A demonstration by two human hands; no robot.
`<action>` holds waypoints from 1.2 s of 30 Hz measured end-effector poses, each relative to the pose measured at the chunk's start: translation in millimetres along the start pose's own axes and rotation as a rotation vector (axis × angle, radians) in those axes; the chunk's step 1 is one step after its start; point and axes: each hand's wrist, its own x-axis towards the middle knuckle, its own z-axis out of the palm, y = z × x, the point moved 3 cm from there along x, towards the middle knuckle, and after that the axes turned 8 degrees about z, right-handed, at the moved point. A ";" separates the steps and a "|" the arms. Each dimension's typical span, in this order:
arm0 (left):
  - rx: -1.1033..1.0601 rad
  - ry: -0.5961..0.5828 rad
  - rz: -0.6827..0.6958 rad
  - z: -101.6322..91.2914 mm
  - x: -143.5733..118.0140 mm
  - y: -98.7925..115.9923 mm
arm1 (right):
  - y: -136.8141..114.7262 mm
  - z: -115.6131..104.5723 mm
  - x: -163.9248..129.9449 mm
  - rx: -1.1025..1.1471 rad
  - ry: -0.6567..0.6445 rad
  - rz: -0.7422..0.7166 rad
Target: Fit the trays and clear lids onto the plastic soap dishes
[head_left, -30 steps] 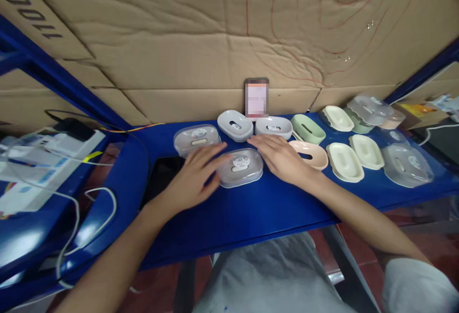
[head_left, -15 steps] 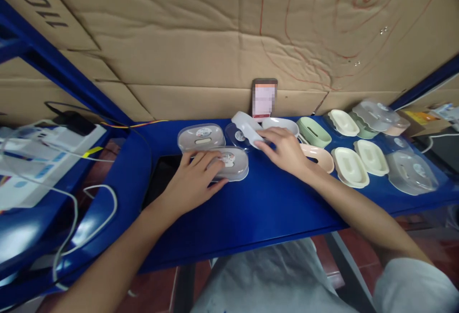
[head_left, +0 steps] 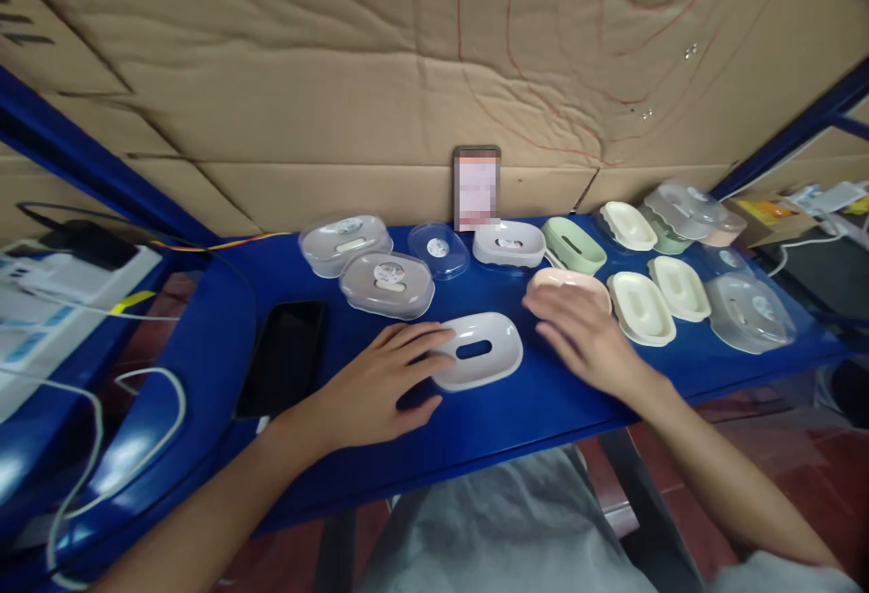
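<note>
A white oval soap dish with a slot in its middle lies on the blue table near its front. My left hand is open, fingers spread, with the fingertips over the dish's left end. My right hand, slightly blurred, is open with its fingers stretched over the front of a peach soap dish. Behind my left hand are two lidded soap boxes, a front one and a back one. A loose clear lid lies beside them, next to a whitish soap dish.
A green dish and cream trays lie to the right, with more clear-lidded boxes beyond. A phone leans on the cardboard wall. Another dark phone and a white power strip are at left.
The white dish has gone from my right hand onto the table in front. My right hand has moved right to the peach dish; my left has left the front lidded box for the white dish.
</note>
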 end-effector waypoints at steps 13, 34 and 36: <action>0.110 -0.003 -0.033 -2.2 -6.1 -9.1 | 136.5 -1.0 33.4 -0.367 0.014 0.660; -0.065 0.376 -0.139 -16.8 -2.7 -1.0 | 86.0 -29.1 61.3 -0.257 -0.010 0.683; -0.026 0.457 -0.170 -22.2 -3.3 1.1 | 51.2 -34.8 42.4 -0.167 0.086 0.484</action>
